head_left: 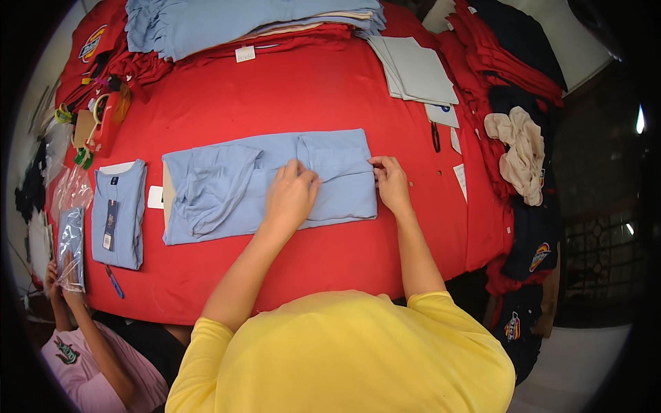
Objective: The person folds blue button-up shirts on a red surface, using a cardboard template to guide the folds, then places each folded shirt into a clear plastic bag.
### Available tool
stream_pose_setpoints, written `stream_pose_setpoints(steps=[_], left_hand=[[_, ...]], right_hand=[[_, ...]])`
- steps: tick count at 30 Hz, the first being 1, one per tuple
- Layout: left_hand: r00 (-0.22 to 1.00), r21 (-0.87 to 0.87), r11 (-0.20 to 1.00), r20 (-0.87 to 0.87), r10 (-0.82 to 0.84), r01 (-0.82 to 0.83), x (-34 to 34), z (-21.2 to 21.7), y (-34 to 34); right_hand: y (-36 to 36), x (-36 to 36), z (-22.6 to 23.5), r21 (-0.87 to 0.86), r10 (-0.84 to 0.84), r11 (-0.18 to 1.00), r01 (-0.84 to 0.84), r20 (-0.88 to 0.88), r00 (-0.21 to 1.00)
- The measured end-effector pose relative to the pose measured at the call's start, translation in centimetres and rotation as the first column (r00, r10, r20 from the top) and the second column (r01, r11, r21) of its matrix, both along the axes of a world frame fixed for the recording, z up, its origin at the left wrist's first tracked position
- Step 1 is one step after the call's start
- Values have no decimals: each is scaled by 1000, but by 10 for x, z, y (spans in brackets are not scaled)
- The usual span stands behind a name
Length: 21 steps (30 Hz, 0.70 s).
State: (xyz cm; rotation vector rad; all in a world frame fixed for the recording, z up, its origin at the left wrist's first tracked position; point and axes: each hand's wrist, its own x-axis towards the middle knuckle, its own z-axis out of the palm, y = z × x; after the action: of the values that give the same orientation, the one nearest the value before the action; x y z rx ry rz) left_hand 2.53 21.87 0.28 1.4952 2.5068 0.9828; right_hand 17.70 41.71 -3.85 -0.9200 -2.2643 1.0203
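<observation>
- The light blue garment point(330, 189) lies across the middle of the frame, spread lengthwise, its left part loosely folded and rumpled.
- The left hand point(292, 196) rests on the garment's middle with fingers bent into the cloth; whether they pinch it, I cannot tell.
- The right hand point(391, 182) touches the garment's right edge with its fingertips; whether the cloth is gripped between thumb and finger, I cannot tell.
- At the left of the frame, a clear plastic bag point(71, 220) contains a folded blue garment point(74, 244); a co-worker in a pink shirt point(103, 375), lower left, has both hands at its lower end.
- In the upper left, a red holder point(108, 133) has a loop-handled tool point(100, 107) at its top; the rest of its contents is too small to make out.
- Between bag and spread garment lies a folded blue shirt point(126, 237) with a dark tag point(110, 224), unbagged.
- All these garments lie on a red cloth point(330, 275); white sheets point(416, 72) are stacked at upper right.
</observation>
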Motion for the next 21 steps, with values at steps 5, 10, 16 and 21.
stream_pose_setpoints(steps=[5,10,16,21], left_hand=[[963,287,922,-141,-228,260,-24,-27,93],[948,-263,911,45,-316,316,-35,-2,151],[761,39,847,419,-496,530,-70,32,119],[711,171,809,399,-579,562,-63,56,113]], right_hand=[[11,-9,20,-212,125,972,-105,84,989],[13,-5,23,189,77,978,-93,89,993],[-2,23,43,-7,103,994,-105,248,963],[-11,-17,48,-453,107,801,-391,-534,838]])
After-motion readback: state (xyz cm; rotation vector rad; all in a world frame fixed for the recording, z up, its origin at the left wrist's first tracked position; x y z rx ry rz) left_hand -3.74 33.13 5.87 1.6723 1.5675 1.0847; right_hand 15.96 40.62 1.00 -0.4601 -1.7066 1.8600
